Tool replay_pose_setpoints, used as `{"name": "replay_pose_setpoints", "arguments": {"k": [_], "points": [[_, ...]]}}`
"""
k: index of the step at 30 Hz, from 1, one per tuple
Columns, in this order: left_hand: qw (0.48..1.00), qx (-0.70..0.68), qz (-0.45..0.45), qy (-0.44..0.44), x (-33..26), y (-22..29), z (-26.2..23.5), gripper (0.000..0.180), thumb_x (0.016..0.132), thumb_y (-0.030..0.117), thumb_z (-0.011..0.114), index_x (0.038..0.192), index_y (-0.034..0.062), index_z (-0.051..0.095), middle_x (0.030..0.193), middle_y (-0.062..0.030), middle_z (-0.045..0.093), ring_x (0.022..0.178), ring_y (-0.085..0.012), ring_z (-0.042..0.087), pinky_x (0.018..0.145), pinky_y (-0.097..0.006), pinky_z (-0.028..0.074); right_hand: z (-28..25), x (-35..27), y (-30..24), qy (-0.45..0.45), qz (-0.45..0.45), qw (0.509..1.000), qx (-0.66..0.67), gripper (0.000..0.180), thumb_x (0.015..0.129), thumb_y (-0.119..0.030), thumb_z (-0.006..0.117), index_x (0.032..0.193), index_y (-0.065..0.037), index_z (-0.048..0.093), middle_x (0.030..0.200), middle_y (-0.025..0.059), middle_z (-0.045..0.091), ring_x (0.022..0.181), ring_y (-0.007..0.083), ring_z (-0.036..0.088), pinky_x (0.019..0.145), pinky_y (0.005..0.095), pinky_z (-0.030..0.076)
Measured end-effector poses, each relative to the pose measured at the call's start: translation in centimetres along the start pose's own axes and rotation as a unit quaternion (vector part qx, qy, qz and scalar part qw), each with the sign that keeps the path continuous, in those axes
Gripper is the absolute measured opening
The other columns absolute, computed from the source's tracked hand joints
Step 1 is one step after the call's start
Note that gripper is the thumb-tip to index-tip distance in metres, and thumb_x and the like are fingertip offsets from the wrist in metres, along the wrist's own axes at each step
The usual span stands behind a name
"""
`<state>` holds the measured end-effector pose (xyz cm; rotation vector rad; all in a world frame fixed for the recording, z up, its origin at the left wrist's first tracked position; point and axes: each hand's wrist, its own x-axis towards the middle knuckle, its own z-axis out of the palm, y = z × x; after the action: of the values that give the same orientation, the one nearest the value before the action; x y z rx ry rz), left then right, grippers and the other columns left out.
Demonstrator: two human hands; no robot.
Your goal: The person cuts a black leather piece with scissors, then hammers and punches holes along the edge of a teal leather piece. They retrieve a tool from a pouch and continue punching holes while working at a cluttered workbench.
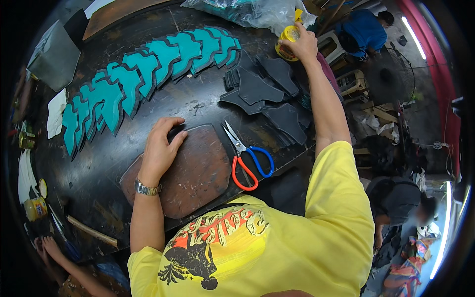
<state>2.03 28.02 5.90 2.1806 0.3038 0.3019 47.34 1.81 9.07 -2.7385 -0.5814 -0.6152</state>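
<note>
My right hand (302, 44) reaches to the far right of the table, its fingers closed around the side of a small yellow tub (288, 53). A small yellow piece (299, 15) shows just beyond those fingers; I cannot tell what it is. My left hand (163, 146), with a metal watch at its wrist, rests over the far left part of a worn brown board (198, 173). Its thumb and fingers are apart, and nothing shows in them. Scissors (241, 148) with one red and one blue handle lie beside the board, blades slightly apart.
A long overlapping row of teal cut pieces (148, 62) spans the table's far side. Black cut pieces (260, 86) are piled near my right arm. A plastic bag (247, 12) lies at the back, a grey metal box (54, 54) far left. Another person's hands (49, 247) show lower left.
</note>
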Motion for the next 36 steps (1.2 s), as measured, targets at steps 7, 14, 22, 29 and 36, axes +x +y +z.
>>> {"name": "replay_pose_setpoints", "arguments": {"k": [7,14,22,29,36], "points": [[0.999,0.033,0.031,0.008,-0.1,-0.1,0.2,0.029,0.090,0.014,0.074,0.115,0.0020,0.070,0.115,-0.0150,0.068,0.110,-0.0354,0.062,0.096,-0.041,0.048,-0.4,-2.6,3.3,-0.085,0.052,0.995,0.033,0.102,0.063,-0.074,0.083,0.149,-0.028,0.054,0.143,0.0260,0.053,0.135,0.0459,0.049,0.110,0.0537,0.044],[0.999,0.006,0.011,0.031,-0.1,0.0,0.3,0.027,0.091,0.014,0.073,0.116,0.0034,0.072,0.110,-0.0150,0.070,0.103,-0.0339,0.066,0.090,-0.041,0.052,-3.6,-2.1,-3.6,0.015,-0.169,0.985,0.011,0.084,0.084,-0.061,0.076,0.150,-0.015,0.053,0.146,0.0247,0.055,0.135,0.0389,0.054,0.111,0.0502,0.043],[0.993,-0.049,0.038,0.098,0.2,-0.5,0.4,0.021,0.092,0.010,0.071,0.112,0.0035,0.073,0.106,-0.0147,0.071,0.095,-0.0308,0.069,0.083,-0.037,0.054,1.7,-1.5,-16.7,-0.229,-0.148,0.954,0.121,0.056,0.093,-0.043,0.073,0.137,-0.009,0.066,0.121,0.0216,0.073,0.109,0.0331,0.070,0.096,0.0412,0.053],[0.979,-0.063,0.031,0.192,0.5,-1.0,-0.6,0.017,0.092,0.011,0.073,0.108,0.0048,0.075,0.103,-0.0104,0.072,0.095,-0.0249,0.069,0.081,-0.034,0.053,5.6,-4.3,-26.5,-0.280,-0.212,0.912,0.210,0.063,0.089,-0.043,0.076,0.142,-0.012,0.063,0.134,0.0228,0.066,0.126,0.0404,0.062,0.107,0.0468,0.049],[0.958,-0.121,0.005,0.260,0.9,-1.6,-1.8,0.017,0.090,0.011,0.075,0.106,0.0056,0.076,0.104,-0.0088,0.073,0.096,-0.0226,0.069,0.084,-0.033,0.052,8.7,0.2,-22.7,-0.226,-0.107,0.963,0.102,0.071,0.089,-0.054,0.070,0.145,-0.011,0.060,0.141,0.0221,0.062,0.132,0.0379,0.059,0.109,0.0464,0.047]]}}
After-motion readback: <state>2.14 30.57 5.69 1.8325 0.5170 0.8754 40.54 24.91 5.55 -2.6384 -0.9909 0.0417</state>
